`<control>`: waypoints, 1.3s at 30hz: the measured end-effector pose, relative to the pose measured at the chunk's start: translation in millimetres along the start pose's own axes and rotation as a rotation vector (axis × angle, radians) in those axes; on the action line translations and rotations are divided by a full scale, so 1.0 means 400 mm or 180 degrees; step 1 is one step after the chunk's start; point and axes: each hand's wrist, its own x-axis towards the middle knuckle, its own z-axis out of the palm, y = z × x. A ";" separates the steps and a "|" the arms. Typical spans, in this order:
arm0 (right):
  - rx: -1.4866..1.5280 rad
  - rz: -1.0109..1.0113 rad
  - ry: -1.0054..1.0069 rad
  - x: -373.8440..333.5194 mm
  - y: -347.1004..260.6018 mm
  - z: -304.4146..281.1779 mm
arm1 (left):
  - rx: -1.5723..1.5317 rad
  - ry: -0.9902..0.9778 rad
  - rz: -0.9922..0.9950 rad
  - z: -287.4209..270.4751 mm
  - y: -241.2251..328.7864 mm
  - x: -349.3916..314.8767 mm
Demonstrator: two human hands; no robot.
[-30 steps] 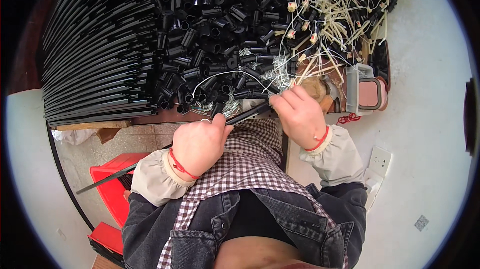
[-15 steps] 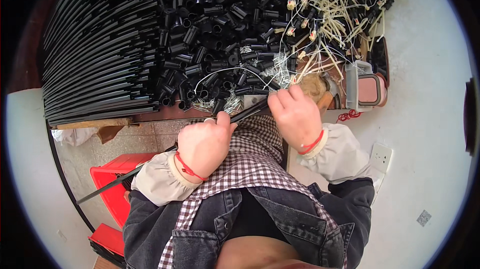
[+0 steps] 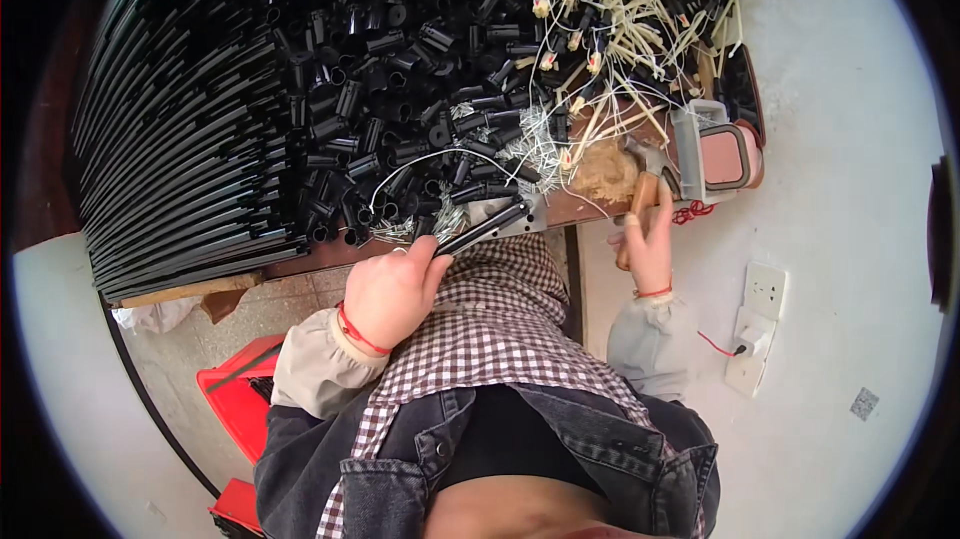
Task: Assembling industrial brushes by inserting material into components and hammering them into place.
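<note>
My left hand (image 3: 388, 291) is closed around a black tube (image 3: 490, 227) at the table's front edge. The tube slants up to the right, and its far end lies over a small metal plate (image 3: 533, 223). At the right, my right hand (image 3: 650, 251) has its fingers around the wooden handle of a hammer (image 3: 644, 207). The hammer's metal head rests by a worn, light-brown wooden block (image 3: 607, 175). Small silver nails (image 3: 447, 215) lie in a heap just behind the tube, and a white wire (image 3: 440, 152) curves over the black parts.
Long black tubes (image 3: 180, 159) are stacked at the left. Short black plastic sleeves (image 3: 390, 89) fill the middle, and white wires with cream connectors (image 3: 640, 29) are piled at the far right. A clear plastic box (image 3: 688, 154) stands beside the hammer. Red crates (image 3: 235, 404) sit below left.
My right hand has let go of the tube, moved right and taken hold of the hammer handle. My left hand still grips the tube and has shifted slightly down and left.
</note>
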 end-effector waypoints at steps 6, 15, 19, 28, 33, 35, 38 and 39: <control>0.1696 -0.0937 -0.0307 -0.096 -0.024 0.030 | 0.0231 -0.0178 0.0069 -0.012 -0.020 0.006; -0.0266 -0.1617 -0.1156 -0.109 -0.186 -0.164 | 0.0525 0.0062 0.0368 -0.029 -0.022 0.029; 0.1935 -0.0317 -0.1687 -0.077 -0.152 -0.194 | 0.0368 -0.0118 0.0248 -0.034 -0.024 0.021; 0.0312 -0.1689 -0.0325 -0.104 -0.160 -0.112 | 0.0362 -0.0080 0.0210 -0.037 -0.007 0.022; 0.1345 -0.0323 -0.1463 -0.068 -0.144 -0.182 | 0.0396 -0.0108 0.0182 -0.033 -0.013 0.025; 0.1977 0.0315 -0.1889 -0.062 -0.128 -0.187 | 0.0058 -0.0248 0.0367 -0.044 -0.019 0.021; 0.0880 -0.0112 -0.0907 -0.031 -0.060 -0.118 | -0.1367 -0.0993 0.0730 -0.095 -0.024 0.047; 0.0517 -0.0236 -0.0549 -0.007 -0.053 -0.116 | -0.2421 -0.1711 0.0716 -0.105 -0.020 0.057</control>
